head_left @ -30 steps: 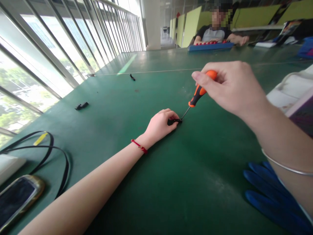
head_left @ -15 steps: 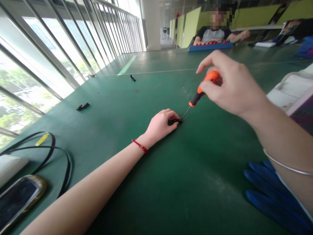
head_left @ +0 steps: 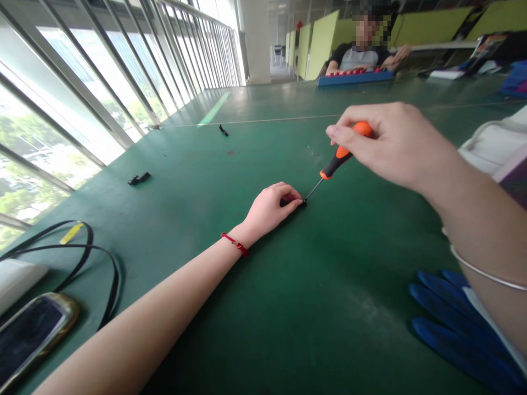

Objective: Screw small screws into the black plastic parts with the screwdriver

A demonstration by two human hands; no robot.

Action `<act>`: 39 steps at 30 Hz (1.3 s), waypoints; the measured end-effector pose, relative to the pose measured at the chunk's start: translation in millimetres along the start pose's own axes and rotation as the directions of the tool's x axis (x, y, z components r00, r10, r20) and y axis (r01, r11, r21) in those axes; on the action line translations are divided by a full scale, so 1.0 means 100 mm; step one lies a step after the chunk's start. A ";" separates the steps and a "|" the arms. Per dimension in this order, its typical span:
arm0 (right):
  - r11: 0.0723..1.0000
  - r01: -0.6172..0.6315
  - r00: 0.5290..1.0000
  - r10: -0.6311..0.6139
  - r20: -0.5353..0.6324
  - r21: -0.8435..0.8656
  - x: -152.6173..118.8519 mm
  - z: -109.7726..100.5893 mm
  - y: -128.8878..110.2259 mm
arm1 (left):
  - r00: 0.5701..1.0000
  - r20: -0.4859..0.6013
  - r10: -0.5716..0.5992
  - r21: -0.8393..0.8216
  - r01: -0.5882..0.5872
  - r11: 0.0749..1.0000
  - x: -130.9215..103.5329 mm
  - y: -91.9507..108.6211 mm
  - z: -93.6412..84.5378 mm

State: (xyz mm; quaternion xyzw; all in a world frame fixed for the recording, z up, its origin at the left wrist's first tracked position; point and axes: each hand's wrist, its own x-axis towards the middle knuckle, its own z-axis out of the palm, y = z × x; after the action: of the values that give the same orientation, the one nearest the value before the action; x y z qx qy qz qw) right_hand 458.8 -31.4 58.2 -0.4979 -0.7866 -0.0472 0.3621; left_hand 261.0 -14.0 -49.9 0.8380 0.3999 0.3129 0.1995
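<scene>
At the near left corner of the tabletop (head_left: pixel 341 307), I note a dark-screened device (head_left: pixel 31 332); at the near right corner, a blue glove (head_left: pixel 457 337), partly beneath the right forearm. A looped black cable (head_left: pixel 114 280) with a yellow tag (head_left: pixel 71 233) lies towards the left edge.

Mid-table, well in from both side edges, the left hand (head_left: pixel 272 208) pinches a small black part (head_left: pixel 304 203) low against the surface; the fingers hide most of it. The right hand (head_left: pixel 397 142) is closed round the handle of a screwdriver (head_left: pixel 338 159), tilted, its tip meeting the part's exposed end.

Change observed: the right forefinger, raised off the handle half a second ago, is back down on it, while the left hand keeps its place. In my judgement this is a fresh grip for turning, with the part held steady.

Further off, two loose black pieces, one by the left edge (head_left: pixel 139 179), one beyond it (head_left: pixel 223 130), lie untouched. At the far edge, a person (head_left: pixel 358 57) sits behind a blue tray (head_left: pixel 354 79).
</scene>
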 end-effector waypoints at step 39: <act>0.994 -0.113 0.989 0.113 0.093 -0.003 -0.05 -0.05 -0.13 | 0.999 0.023 -0.033 -0.046 0.034 0.998 0.00 0.00 -0.02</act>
State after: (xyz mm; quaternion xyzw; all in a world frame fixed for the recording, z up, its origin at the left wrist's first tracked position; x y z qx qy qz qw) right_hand 451.8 -44.4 62.6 -0.5430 -0.7732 -0.0026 0.3276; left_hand 259.6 -13.7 -48.3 0.8298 0.4045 0.3092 0.2287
